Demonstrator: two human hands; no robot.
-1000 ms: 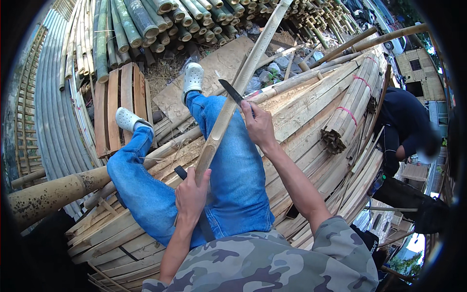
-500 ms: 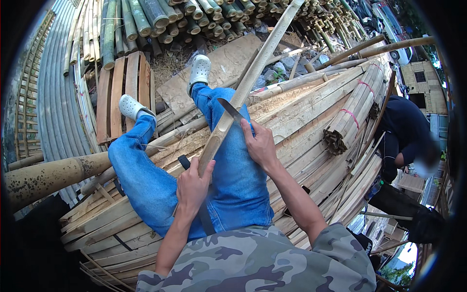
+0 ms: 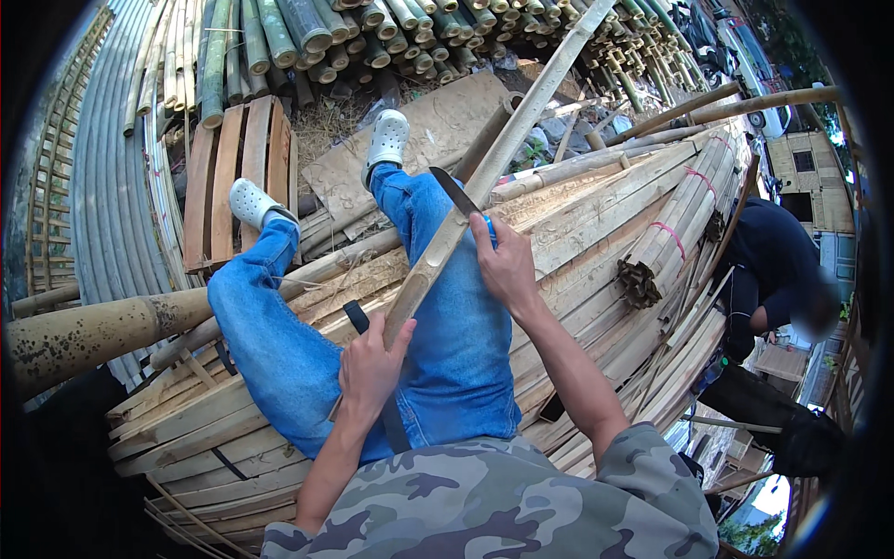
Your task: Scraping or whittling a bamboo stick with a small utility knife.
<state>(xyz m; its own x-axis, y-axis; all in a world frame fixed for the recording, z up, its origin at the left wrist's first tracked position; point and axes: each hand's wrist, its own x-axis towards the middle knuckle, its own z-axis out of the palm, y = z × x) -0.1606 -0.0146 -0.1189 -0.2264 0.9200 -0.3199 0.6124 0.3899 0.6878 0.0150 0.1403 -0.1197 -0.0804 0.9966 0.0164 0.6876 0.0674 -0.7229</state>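
Note:
A long split bamboo strip (image 3: 521, 121) slants from my lap up to the top edge, its hollow inner face showing pale node marks. My left hand (image 3: 370, 363) is closed round the strip's near end, over my thigh. In my right hand (image 3: 507, 261) is a knife (image 3: 454, 194) with a dark blade and a bit of blue handle showing between the fingers. The blade lies against the strip's upper edge, above my right knee. A dark strap (image 3: 391, 415) runs across my lap behind the left hand.
I sit on a heap of split bamboo slats (image 3: 577, 270). A tied slat bundle (image 3: 675, 224) lies to the right, near a crouching person (image 3: 778, 252). A thick bamboo pole (image 3: 112, 335) crosses at left. Green bamboo poles (image 3: 307, 28) and a wooden crate (image 3: 237, 186) stand ahead.
The far end of the bamboo strip has shifted right. My right hand and the knife have moved slightly right and down; the left hand still grips the near end.

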